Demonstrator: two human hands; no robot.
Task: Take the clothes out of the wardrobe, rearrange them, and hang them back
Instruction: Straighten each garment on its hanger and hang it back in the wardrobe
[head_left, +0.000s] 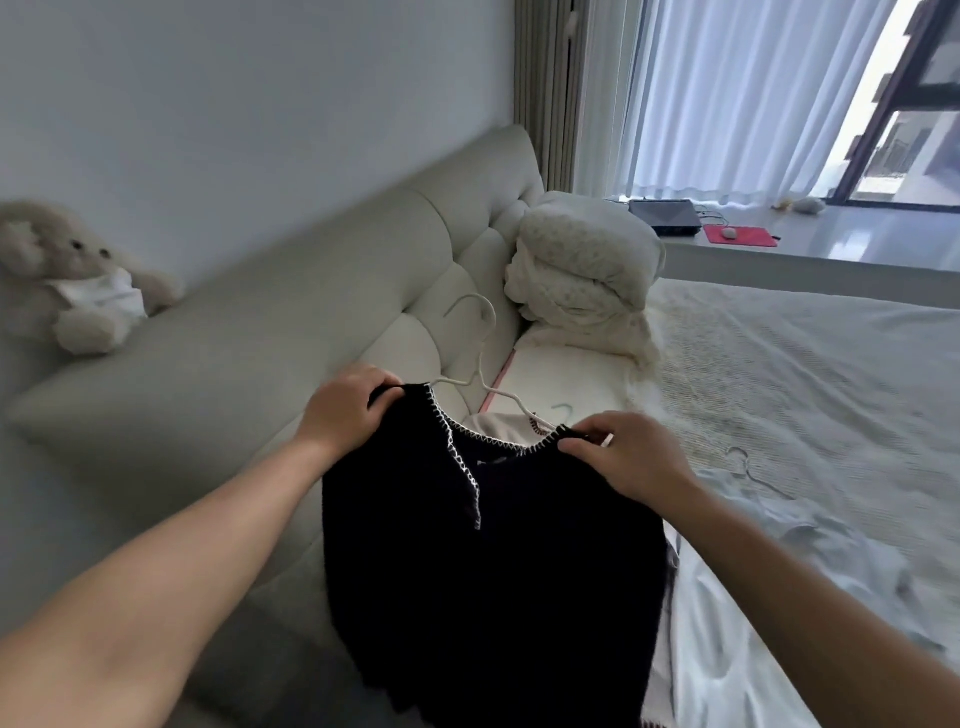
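I hold the black knitted top with white stitched edging (493, 561) up over the bed (810, 374), my left hand (345, 410) and right hand (631, 457) each pinching a shoulder; it seems threaded on the white wire hanger (480, 353), before the pale padded headboard (291, 322).

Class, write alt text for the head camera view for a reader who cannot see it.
Two bare hands, left hand and right hand, grip the shoulders of a black knitted top with white-stitched neckline on a white wire hanger, above a bed with pale grey bedding.
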